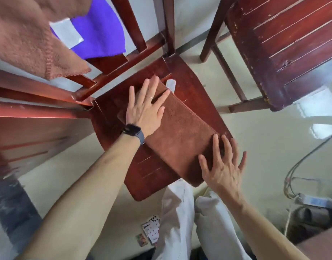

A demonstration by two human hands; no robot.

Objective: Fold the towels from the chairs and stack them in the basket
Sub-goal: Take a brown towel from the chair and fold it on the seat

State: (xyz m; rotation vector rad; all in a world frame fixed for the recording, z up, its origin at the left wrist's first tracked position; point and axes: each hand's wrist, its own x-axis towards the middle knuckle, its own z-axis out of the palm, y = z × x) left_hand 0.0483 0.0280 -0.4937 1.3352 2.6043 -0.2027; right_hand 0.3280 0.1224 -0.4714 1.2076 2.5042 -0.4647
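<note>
Both hands lay flat and spread, gripping nothing: the left hand (145,107) at eleven o'clock and the right hand (222,164) at four pinned the folded brown towel (182,136) to the chair seat (189,79), likely smoothing its crease; more towels (20,34) hung at ten

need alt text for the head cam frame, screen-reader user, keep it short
Both bare hands press flat on a brown towel folded into a strip across a red wooden chair seat: left hand, wearing a dark watch, at the far end, right hand at the near end. Another brown towel and a purple towel hang over the chair back.
</note>
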